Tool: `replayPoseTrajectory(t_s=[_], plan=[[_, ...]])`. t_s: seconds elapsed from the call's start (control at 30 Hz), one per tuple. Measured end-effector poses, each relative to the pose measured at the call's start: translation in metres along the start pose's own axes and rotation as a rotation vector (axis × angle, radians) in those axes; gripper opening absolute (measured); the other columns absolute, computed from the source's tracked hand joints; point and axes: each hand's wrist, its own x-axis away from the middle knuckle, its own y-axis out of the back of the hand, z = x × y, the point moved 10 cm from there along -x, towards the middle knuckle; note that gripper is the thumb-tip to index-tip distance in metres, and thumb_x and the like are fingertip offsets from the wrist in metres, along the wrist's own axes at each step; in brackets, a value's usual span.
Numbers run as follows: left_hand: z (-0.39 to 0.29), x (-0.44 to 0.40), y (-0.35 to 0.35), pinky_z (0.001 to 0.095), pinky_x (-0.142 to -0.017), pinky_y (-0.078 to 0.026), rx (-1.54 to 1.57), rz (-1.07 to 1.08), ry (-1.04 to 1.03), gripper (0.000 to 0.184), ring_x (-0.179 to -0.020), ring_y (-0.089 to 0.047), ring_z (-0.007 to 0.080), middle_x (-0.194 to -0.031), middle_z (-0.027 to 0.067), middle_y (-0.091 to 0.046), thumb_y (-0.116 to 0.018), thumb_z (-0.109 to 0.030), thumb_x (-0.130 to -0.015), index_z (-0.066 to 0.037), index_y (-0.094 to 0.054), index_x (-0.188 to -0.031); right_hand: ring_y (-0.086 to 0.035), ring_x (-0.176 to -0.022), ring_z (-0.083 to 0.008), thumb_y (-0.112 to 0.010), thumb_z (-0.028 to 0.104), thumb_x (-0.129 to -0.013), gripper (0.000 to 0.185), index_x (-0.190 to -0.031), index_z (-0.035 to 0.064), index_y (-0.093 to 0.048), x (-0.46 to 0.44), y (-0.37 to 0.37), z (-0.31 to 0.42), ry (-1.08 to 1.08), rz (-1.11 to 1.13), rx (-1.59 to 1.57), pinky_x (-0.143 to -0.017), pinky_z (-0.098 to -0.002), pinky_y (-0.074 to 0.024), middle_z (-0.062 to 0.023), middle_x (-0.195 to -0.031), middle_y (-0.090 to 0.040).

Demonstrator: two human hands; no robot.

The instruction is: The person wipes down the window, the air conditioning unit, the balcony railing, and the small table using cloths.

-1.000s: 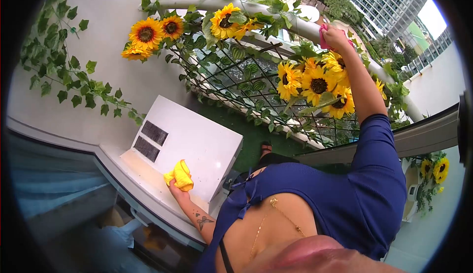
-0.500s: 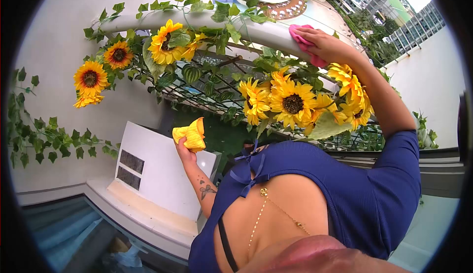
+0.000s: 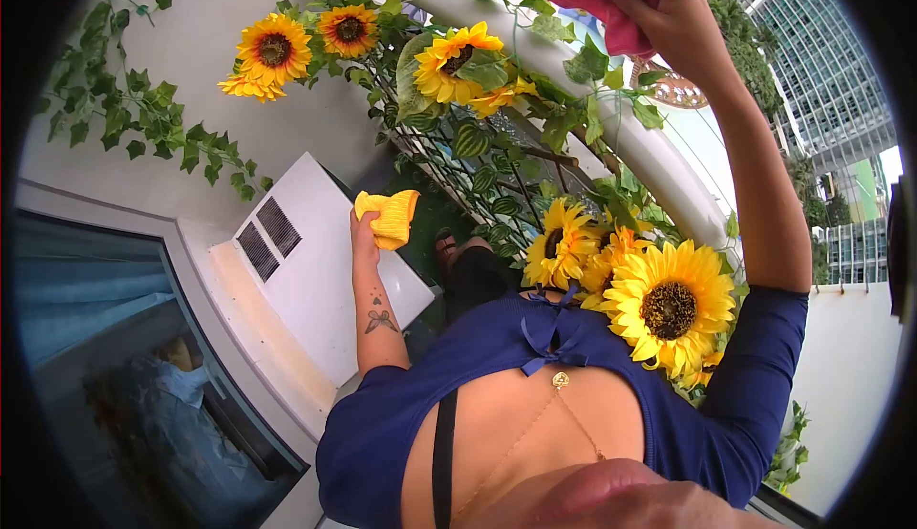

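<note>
A bunched yellow cloth [image 3: 390, 221] with a ribbed texture is gripped in my left hand [image 3: 364, 235], low in front of a white boxy unit. My right hand [image 3: 673, 18] is raised at the top right, with its fingers closed on a pink cloth [image 3: 611, 2]. That cloth appears off the white railing [image 3: 669, 166], though its exact distance is hard to judge. Ivy leaves [image 3: 587, 63] trail along the railing near it. Below my right arm, a large sunflower [image 3: 669, 309] sits close to my chest.
More sunflowers [image 3: 274, 50] and vines cover the lattice [image 3: 449, 161] under the railing. The white unit [image 3: 320, 271] with dark vents stands at the left, beside a window [image 3: 143, 357]. Ivy [image 3: 158, 114] hangs on the wall. Tall buildings [image 3: 812, 61] rise beyond the railing.
My right hand has lifted the pink cloth from the railing and moved up. The view has turned, so railing and flowers sit differently. The yellow cloth stays in my left hand.
</note>
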Motion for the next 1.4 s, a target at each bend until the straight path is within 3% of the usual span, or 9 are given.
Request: replayPoseTrajectory(t_s=[0.23, 0.27, 0.33, 0.47, 0.63, 0.77, 1.03, 1.13, 1.4], plan=[[-0.015, -0.055, 0.006, 0.0352, -0.091, -0.048, -0.035, -0.02, 0.026, 0.057, -0.105, -0.056, 0.0262, -0.116, 0.0117, -0.054, -0.056, -0.005, -0.077, -0.007, -0.04, -0.132, -0.056, -0.109, -0.033, -0.059, -0.003, -0.074, 0.038, -0.111, 0.0028, -0.063, -0.127, -0.147, 0.033, 0.39, -0.174, -0.101, -0.096, -0.0381, -0.0445, -0.0147, -0.118, -0.061], [-0.018, -0.069, 0.013, 0.0352, -0.091, -0.048, -0.025, -0.021, 0.021, 0.057, -0.105, -0.056, 0.0262, -0.116, 0.0117, -0.054, -0.056, -0.005, -0.077, -0.007, -0.04, -0.132, -0.051, -0.116, -0.0358, -0.059, 0.009, -0.077, 0.046, -0.123, 0.001, -0.056, -0.152, -0.175, 0.027, 0.437, -0.086, -0.093, -0.101, -0.0407, -0.041, -0.0201, -0.128, -0.053], [-0.01, -0.093, 0.027, 0.0356, -0.091, -0.048, 0.091, -0.027, 0.078, 0.057, -0.105, -0.056, 0.0265, -0.115, 0.0121, -0.054, -0.056, -0.005, -0.076, -0.006, -0.04, -0.131, -0.061, -0.107, -0.0246, -0.06, 0.018, -0.088, 0.029, -0.115, 0.0124, -0.065, -0.192, -0.217, 0.016, 0.48, -0.088, 0.036, -0.094, -0.0366, -0.0465, -0.0056, -0.115, -0.065], [-0.003, -0.151, 0.036, 0.0366, -0.09, -0.048, 0.087, -0.043, 0.109, 0.057, -0.104, -0.057, 0.0265, -0.113, 0.0118, -0.054, -0.056, -0.005, -0.075, -0.005, -0.04, -0.13, -0.036, -0.133, -0.0325, -0.054, 0.026, -0.089, 0.033, -0.119, 0.0185, -0.065, -0.199, -0.35, -0.028, 0.261, 0.533, 0.39, -0.103, -0.0563, -0.0356, -0.0038, -0.145, -0.041], [-0.024, -0.203, 0.0, 0.0342, -0.09, -0.046, 0.056, 0.013, 0.188, 0.058, -0.106, -0.056, 0.0254, -0.114, 0.0117, -0.054, -0.059, -0.006, -0.076, -0.004, -0.04, -0.131, -0.036, -0.131, -0.0383, -0.053, 0.021, -0.088, 0.041, -0.128, 0.0151, -0.057, -0.273, -0.433, -0.019, 0.436, 0.305, 0.637, -0.095, -0.0572, -0.042, -0.0024, -0.146, -0.036], [-0.055, -0.211, -0.019, 0.0334, -0.09, -0.045, -0.054, 0.081, 0.131, 0.056, -0.106, -0.055, 0.0235, -0.118, 0.0118, -0.053, -0.06, -0.009, -0.077, -0.001, -0.04, -0.129, -0.043, -0.127, -0.0371, -0.055, 0.017, -0.086, 0.041, -0.127, 0.0122, -0.057, -0.304, -0.451, -0.029, 0.435, 0.305, 0.479, -0.094, -0.0558, -0.0442, -0.0039, -0.148, -0.035], [0.027, -0.236, 0.028, 0.0379, -0.092, -0.05, 0.234, -0.009, 0.343, 0.045, -0.109, -0.059, 0.0241, -0.119, 0.0094, -0.058, -0.059, -0.011, -0.085, -0.004, -0.044, -0.127, -0.029, -0.138, -0.0333, -0.063, 0.012, -0.08, 0.043, -0.122, 0.0071, -0.06, -0.185, -0.355, -0.024, 0.412, 0.524, 0.444, -0.112, -0.046, -0.0299, -0.0024, -0.145, -0.04], [0.021, -0.249, 0.006, 0.0375, -0.092, -0.049, 0.287, 0.018, 0.253, 0.036, -0.109, -0.057, 0.0218, -0.118, 0.0053, -0.057, -0.059, -0.018, -0.092, -0.009, -0.047, -0.124, -0.037, -0.131, -0.0299, -0.054, 0.017, -0.088, 0.029, -0.112, 0.0045, -0.064, -0.238, -0.403, -0.006, 0.546, 0.458, 0.515, -0.108, -0.0455, -0.0315, -0.0011, -0.131, -0.054], [0.006, -0.223, -0.014, 0.0363, -0.091, -0.049, 0.37, 0.03, 0.353, 0.033, -0.106, -0.057, 0.0208, -0.113, 0.0047, -0.058, -0.057, -0.018, -0.092, -0.009, -0.048, -0.122, -0.054, -0.095, -0.022, -0.063, 0.005, -0.068, 0.013, -0.077, 0.0062, -0.072, -0.194, -0.346, -0.011, 0.437, 0.383, 0.169, -0.089, -0.0316, -0.0446, 0.0007, -0.094, -0.069]])
